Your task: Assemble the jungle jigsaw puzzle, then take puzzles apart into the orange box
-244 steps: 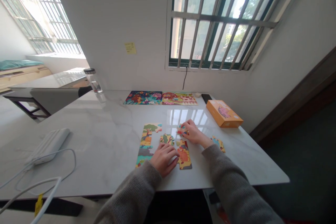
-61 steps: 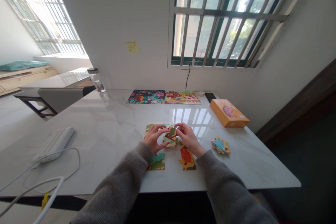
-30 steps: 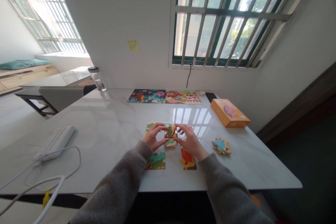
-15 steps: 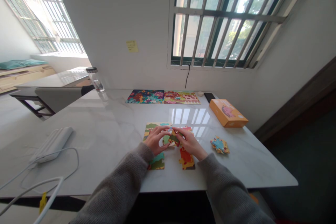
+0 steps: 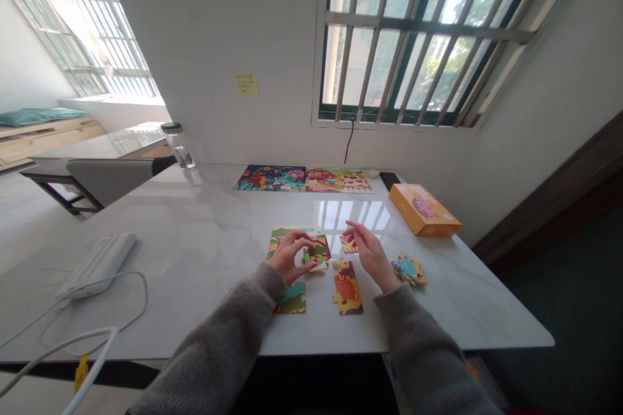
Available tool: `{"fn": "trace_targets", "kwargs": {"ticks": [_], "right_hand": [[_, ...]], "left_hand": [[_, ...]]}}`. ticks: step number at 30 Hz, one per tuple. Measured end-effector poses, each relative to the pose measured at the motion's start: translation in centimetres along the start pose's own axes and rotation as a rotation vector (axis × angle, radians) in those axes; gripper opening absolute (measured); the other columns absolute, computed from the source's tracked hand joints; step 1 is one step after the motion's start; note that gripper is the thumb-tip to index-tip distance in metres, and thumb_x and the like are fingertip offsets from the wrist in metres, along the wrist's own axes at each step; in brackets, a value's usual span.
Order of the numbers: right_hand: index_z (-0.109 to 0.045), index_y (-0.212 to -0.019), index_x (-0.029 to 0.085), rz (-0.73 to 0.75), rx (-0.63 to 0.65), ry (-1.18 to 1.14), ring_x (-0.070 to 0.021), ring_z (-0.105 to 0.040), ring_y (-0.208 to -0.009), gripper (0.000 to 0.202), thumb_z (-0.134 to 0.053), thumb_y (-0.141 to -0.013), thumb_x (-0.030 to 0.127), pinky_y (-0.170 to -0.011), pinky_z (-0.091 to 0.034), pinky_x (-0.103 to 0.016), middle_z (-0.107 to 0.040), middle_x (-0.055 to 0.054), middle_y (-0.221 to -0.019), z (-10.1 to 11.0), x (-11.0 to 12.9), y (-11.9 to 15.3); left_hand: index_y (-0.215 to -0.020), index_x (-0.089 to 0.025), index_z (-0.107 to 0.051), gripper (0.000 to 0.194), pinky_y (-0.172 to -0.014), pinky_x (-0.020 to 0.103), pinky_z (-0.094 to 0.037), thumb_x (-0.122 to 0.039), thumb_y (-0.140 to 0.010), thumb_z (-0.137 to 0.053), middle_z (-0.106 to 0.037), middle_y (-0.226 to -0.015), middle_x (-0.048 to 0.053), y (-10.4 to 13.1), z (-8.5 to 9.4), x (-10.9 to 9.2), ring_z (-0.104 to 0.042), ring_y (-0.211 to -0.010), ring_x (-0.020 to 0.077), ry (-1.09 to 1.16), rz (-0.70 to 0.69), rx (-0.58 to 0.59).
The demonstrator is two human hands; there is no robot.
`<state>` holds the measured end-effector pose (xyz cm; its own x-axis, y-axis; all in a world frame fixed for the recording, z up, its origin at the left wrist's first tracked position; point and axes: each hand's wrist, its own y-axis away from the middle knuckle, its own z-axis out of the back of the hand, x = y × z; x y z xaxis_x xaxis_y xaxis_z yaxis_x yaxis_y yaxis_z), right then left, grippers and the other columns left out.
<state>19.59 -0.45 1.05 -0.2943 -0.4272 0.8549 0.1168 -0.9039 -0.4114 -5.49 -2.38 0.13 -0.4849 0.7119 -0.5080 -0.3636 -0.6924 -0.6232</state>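
Observation:
My left hand (image 5: 288, 255) is curved over the left part of a partly joined jigsaw puzzle (image 5: 280, 235), thumb and fingers apart. In the gap lies a green and brown puzzle piece (image 5: 318, 251); the thumb is at its near edge, which looks slightly raised. My right hand (image 5: 368, 255) is off that piece, fingers loosely spread, over a pink puzzle piece (image 5: 347, 245) that it partly hides. Between the hands, nearer me, lie joined orange lion pieces (image 5: 347, 288). A green and teal piece (image 5: 293, 299) lies below my left hand.
To the right are a pile of puzzle pieces (image 5: 409, 268), an orange box (image 5: 423, 211) and a black phone (image 5: 389, 180). Two picture sheets (image 5: 270, 178) lie by the wall. A white power strip (image 5: 100, 266) with cables and a bottle (image 5: 180, 148) are at left.
My right hand has let go of the green and brown piece and moved right, its fingers loosening. That piece now lies lower, against the puzzle. My left hand has barely moved.

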Motion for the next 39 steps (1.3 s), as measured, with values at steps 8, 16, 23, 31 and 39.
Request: {"fn": "trace_targets", "kwargs": {"ticks": [8, 16, 23, 31, 39], "right_hand": [[-0.076, -0.1, 0.025, 0.136, 0.193, 0.658, -0.0243, -0.055, -0.102, 0.04, -0.043, -0.088, 0.004, -0.092, -0.046, -0.041, -0.064, -0.008, -0.11, 1.2, -2.2, 1.3], [-0.075, -0.105, 0.023, 0.135, 0.118, 0.794, -0.0272, -0.053, -0.102, 0.034, -0.05, -0.087, 0.008, -0.094, -0.043, -0.041, -0.065, -0.012, -0.111, 1.4, -3.4, 0.2], [-0.074, -0.108, 0.021, 0.081, 0.066, 0.777, -0.0293, -0.052, -0.111, 0.034, -0.049, -0.088, 0.008, -0.099, -0.042, -0.046, -0.065, -0.013, -0.12, 1.9, -4.2, -0.8], [-0.049, -0.142, 0.031, 0.294, 0.335, 0.329, -0.0259, -0.044, -0.133, 0.056, -0.066, -0.089, 0.028, -0.112, -0.037, -0.048, -0.051, -0.007, -0.144, 0.3, 1.1, 2.0], [-0.061, -0.126, 0.03, 0.311, 0.309, 0.296, -0.0263, -0.051, -0.123, 0.041, -0.069, -0.086, 0.021, -0.105, -0.043, -0.049, -0.062, -0.007, -0.13, -0.4, 0.6, 1.7]], "left_hand": [[-0.099, -0.022, -0.064, 0.024, -0.097, 0.044, -0.049, -0.024, -0.078, -0.076, -0.057, -0.114, 0.009, -0.1, -0.1, 0.2, -0.059, -0.106, 0.0253, -0.017, 0.023, -0.004], [-0.098, -0.022, -0.063, 0.025, -0.099, 0.045, -0.047, -0.023, -0.077, -0.076, -0.058, -0.115, 0.008, 0.1, -0.2, 0.6, -0.058, -0.108, 0.0259, -0.044, 0.025, 0.025], [-0.096, -0.023, -0.063, 0.024, -0.098, 0.045, -0.047, -0.026, -0.077, -0.077, -0.061, -0.114, 0.008, 0.1, -0.4, 0.9, -0.058, -0.109, 0.0265, -0.079, -0.013, 0.048], [-0.098, -0.024, -0.063, 0.025, -0.098, 0.046, -0.047, -0.032, -0.079, -0.077, -0.061, -0.117, 0.007, 0.2, -0.4, 0.9, -0.058, -0.109, 0.0269, -0.091, -0.028, 0.069], [-0.105, -0.023, -0.063, 0.025, -0.101, 0.044, -0.049, -0.03, -0.083, -0.073, -0.057, -0.118, 0.01, 0.2, -0.5, 0.4, -0.056, -0.115, 0.0262, 0.006, -0.053, 0.095]]}}
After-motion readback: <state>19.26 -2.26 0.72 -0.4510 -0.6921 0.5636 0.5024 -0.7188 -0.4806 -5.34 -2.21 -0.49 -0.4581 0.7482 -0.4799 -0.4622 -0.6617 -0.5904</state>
